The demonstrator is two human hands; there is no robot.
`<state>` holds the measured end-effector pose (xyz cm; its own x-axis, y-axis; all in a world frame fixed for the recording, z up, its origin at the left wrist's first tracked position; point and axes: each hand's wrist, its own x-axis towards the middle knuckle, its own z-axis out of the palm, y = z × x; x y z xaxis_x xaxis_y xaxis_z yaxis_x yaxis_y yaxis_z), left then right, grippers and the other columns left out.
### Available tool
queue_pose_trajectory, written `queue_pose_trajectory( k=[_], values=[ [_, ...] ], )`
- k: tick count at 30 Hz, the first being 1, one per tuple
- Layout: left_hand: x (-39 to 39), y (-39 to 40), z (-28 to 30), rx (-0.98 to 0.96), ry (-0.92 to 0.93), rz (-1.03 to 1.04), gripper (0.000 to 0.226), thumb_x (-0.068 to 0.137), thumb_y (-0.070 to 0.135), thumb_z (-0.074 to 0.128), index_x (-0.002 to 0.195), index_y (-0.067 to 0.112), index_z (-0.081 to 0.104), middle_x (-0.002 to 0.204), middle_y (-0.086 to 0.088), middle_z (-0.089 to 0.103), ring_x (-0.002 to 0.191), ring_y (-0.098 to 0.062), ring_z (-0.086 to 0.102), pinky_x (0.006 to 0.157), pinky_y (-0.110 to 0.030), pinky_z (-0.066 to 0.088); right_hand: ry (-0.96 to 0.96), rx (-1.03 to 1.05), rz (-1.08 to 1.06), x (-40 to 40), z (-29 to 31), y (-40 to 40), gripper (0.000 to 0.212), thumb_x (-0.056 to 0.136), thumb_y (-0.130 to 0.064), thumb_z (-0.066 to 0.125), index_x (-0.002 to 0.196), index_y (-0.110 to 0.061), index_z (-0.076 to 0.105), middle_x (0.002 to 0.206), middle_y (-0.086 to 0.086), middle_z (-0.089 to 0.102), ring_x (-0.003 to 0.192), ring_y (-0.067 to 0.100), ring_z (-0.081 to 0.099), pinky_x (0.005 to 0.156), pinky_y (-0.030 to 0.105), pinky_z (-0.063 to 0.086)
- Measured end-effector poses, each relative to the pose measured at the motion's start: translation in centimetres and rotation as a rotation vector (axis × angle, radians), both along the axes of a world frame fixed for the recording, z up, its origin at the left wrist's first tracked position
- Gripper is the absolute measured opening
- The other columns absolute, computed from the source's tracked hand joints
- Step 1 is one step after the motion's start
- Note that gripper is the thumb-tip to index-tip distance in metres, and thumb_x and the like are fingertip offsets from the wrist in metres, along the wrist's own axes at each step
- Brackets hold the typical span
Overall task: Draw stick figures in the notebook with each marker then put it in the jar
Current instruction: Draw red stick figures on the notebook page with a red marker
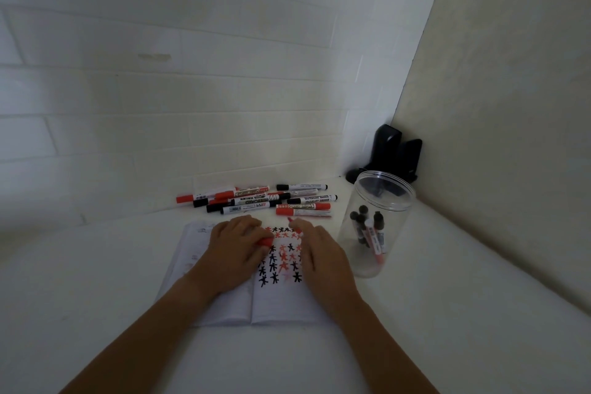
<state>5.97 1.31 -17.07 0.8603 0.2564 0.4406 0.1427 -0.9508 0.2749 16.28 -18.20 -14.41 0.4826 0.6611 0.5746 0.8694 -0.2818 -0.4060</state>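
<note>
An open notebook (281, 304) lies on the white table, its right page covered with rows of red and black stick figures (281, 261). My left hand (236, 248) rests on the notebook and grips a red cap (264, 242). My right hand (315, 253) holds a red marker (292, 223) whose tip points up and away at the page's top edge. A clear plastic jar (374, 224) stands to the right of the notebook with several markers inside. A pile of red and black markers (262, 199) lies behind the notebook by the wall.
A black device (391, 150) stands in the back right corner behind the jar. A tiled wall runs behind the table and a beige wall rises on the right. The table edge curves at the left.
</note>
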Motion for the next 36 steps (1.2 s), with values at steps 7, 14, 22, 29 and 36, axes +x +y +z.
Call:
queue_pose_trajectory(
  k=[7,14,22,29,36],
  values=[
    [0.0,0.0,0.0,-0.053,0.199,0.030,0.057,0.091,0.062,0.024,0.144,0.046,0.037,0.160,0.008,0.024,0.151,-0.014,0.008,0.120,-0.047,0.003,0.795,0.351,0.244,1.3,1.7,-0.6,0.047,0.106,0.002,0.030,0.122,-0.018,0.070,0.099,0.009,0.073,0.090,0.029,0.074,0.077,0.037,0.063],
    [-0.1,-0.1,0.2,-0.063,0.191,0.032,0.059,0.087,0.065,0.028,0.142,0.047,0.039,0.155,0.010,0.032,0.145,-0.012,0.023,0.120,-0.048,0.009,0.708,0.105,0.243,0.4,0.6,-0.6,0.018,0.099,-0.042,0.063,0.105,-0.025,0.060,0.063,0.001,0.058,0.058,0.015,0.055,0.054,0.037,0.047],
    [-0.1,0.2,-0.1,-0.068,0.163,0.018,0.063,0.085,0.071,0.025,0.140,0.047,0.042,0.152,0.010,0.036,0.142,-0.011,0.028,0.120,-0.048,0.011,0.706,0.287,-0.005,0.1,-0.5,-1.6,0.031,0.094,-0.049,0.060,0.090,-0.023,0.077,0.066,0.002,0.072,0.055,0.015,0.067,0.053,0.029,0.053],
    [-0.1,0.4,0.0,-0.076,0.158,0.028,0.056,0.088,0.068,0.038,0.139,0.047,0.043,0.152,0.011,0.038,0.142,-0.011,0.030,0.120,-0.047,0.012,0.646,0.280,0.030,-0.1,-0.6,-2.7,0.014,0.091,-0.021,0.075,0.084,-0.020,0.064,0.061,0.006,0.067,0.043,0.018,0.061,0.039,0.024,0.045],
    [-0.4,0.7,0.6,-0.083,0.182,0.044,0.066,0.081,0.079,0.031,0.139,0.050,0.044,0.153,0.014,0.037,0.142,-0.008,0.030,0.119,-0.049,0.010,0.667,0.295,-0.067,0.5,-1.4,-2.9,0.021,0.087,-0.009,0.069,0.074,-0.016,0.055,0.054,0.008,0.056,0.041,0.018,0.051,0.040,0.028,0.042]
  ],
)
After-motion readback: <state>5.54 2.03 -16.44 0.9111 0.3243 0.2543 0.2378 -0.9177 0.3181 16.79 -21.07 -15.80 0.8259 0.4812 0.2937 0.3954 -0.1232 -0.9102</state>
